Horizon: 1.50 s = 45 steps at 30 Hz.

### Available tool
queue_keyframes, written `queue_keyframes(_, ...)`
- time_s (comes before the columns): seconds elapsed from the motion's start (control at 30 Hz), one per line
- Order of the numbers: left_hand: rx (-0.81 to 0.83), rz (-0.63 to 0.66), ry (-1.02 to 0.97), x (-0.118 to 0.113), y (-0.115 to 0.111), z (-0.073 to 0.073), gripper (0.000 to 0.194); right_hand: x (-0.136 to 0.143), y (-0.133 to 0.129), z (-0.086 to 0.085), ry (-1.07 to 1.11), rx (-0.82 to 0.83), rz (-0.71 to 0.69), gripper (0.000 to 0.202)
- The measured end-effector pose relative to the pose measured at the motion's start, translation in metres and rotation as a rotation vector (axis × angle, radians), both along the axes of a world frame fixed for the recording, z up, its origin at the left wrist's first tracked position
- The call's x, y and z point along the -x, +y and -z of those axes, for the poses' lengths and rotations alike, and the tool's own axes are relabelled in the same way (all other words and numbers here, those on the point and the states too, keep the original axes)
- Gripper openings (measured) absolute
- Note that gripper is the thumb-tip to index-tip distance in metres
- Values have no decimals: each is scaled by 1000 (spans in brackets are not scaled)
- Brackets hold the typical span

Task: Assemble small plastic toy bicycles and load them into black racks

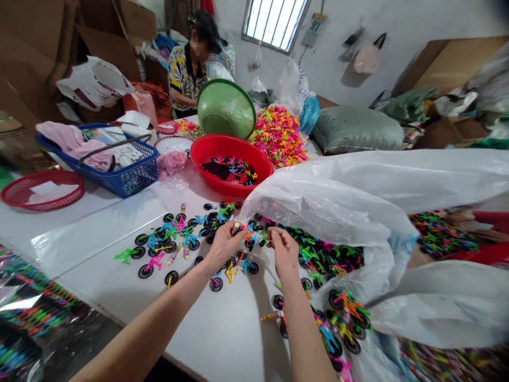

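Observation:
Fingers of my left hand [226,243] are closed around a small tube [235,228] with a pale end, beside an orange and blue toy bicycle part [249,233]. My right hand [281,245] is just to the right, its thumb and fingers pinched at a small green piece [264,240]. Toy bicycle parts with black wheels [145,271] lie scattered on the white table [119,289] to the left and below the hands. A clear plastic bag [318,204] lies open at the right, with many more bicycle parts [318,249] in its mouth.
Behind the hands stands a red basin [233,183] holding parts, with a green basket [226,109] tilted behind it. A colourful heap [278,135] lies beyond. At left are a blue basket [137,167] and a red tray [43,196]. A person [189,74] works across the table; another's hands show at right.

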<state>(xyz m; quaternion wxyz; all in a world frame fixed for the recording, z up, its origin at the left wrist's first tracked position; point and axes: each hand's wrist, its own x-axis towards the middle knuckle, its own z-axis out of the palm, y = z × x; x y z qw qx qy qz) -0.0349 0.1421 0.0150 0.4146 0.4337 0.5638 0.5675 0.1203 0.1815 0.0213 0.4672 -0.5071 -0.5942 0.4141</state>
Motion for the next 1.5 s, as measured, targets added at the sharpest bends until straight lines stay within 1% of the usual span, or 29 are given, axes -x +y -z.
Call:
queue_keyframes(0.03, 8, 2, -20, 0, -2, 0, 21, 4, -2, -3, -31, -13, -28, 34)
queue_keyframes(0.1, -2, 19, -49, 0, -6, -4, 23, 10, -7, -6, -110, -31, -111, 47)
queue_keyframes(0.13, -22, 29, -41, 0, -8, -6, 24, 12, -8, -4, -121, -21, -149, 52)
queue_keyframes(0.2, -71, 25, 16, 2, -12, -11, 22, 10, -9, 5, -72, 48, -169, 49)
queue_keyframes(0.23, -88, 11, 37, 3, -14, -13, 21, 6, -7, 11, -31, 84, -141, 44)
queue_keyframes(0.27, -92, 0, 33, 5, -16, -13, 21, 1, -5, 16, 1, 103, -81, 41)
queue_keyframes(0.33, -54, -6, -68, 9, -19, -11, 24, -10, -1, 22, -34, 57, 70, 40)
queue_keyframes(0.4, 14, 30, -235, 12, -22, -7, 28, -16, 0, 17, -179, -80, 149, 39)
queue_keyframes(0.43, 39, 62, -312, 13, -24, -5, 29, -15, -2, 10, -257, -145, 137, 39)
queue_keyframes(0.47, 53, 99, -371, 12, -26, -3, 30, -13, -6, 2, -317, -182, 86, 39)
queue_keyframes(0.5, 58, 137, -409, 11, -28, -2, 31, -9, -12, -8, -355, -182, -3, 38)
queue_keyframes(0.57, 49, 209, -434, 9, -32, 0, 34, 3, -26, -25, -386, -107, -240, 33)
queue_keyframes(0.6, 47, 227, -428, 8, -35, 0, 36, 8, -33, -30, -396, -62, -340, 29)
queue_keyframes(0.63, 51, 233, -414, 7, -38, 0, 39, 11, -40, -33, -408, -32, -399, 25)
queue_keyframes(0.67, 64, 224, -396, 7, -41, 1, 41, 13, -46, -35, -422, -26, -410, 22)
queue_keyframes(0.7, 84, 206, -377, 8, -44, 2, 45, 13, -51, -34, -429, -35, -383, 22)
queue_keyframes(0.77, 123, 201, -342, 10, -53, 4, 50, 8, -59, -29, -393, -61, -257, 22)
queue_keyframes(0.83, 145, 263, -310, 11, -64, 6, 48, 1, -65, -24, -315, -100, -113, 23)
queue_keyframes(0.9, 138, 319, -279, 10, -75, 8, 40, -2, -73, -20, -247, -118, -24, 24)
queue_keyframes(0.93, 127, 333, -266, 8, -79, 10, 36, -2, -78, -18, -225, -99, -31, 25)
queue_keyframes(0.97, 114, 338, -260, 7, -83, 11, 32, -1, -82, -15, -205, -54, -69, 26)
queue_keyframes(1.07, 104, 370, -293, 3, -90, 16, 28, 2, -95, -9, -83, 160, -191, 31)
queue_keyframes(1.13, 134, 391, -335, 3, -91, 18, 28, 2, -100, -7, 15, 260, -219, 32)
queue_keyframes(1.23, 156, 437, -371, 7, -94, 14, 28, -4, -105, -8, 99, 365, -300, 31)
queue_keyframes(1.3, 169, 495, -349, 9, -96, 8, 26, -7, -108, -7, 136, 424, -352, 32)
queue_keyframes(1.37, 182, 528, -261, 9, -99, 5, 26, -10, -113, -5, 138, 424, -347, 33)
queue_keyframes(1.4, 181, 523, -204, 8, -101, 5, 25, -9, -117, -2, 109, 392, -318, 32)
queue_keyframes(1.43, 175, 494, -149, 5, -104, 6, 24, -8, -120, 1, 60, 346, -276, 31)
queue_keyframes(1.5, 177, 387, -52, -1, -111, 13, 22, -3, -129, 8, -73, 243, -179, 29)
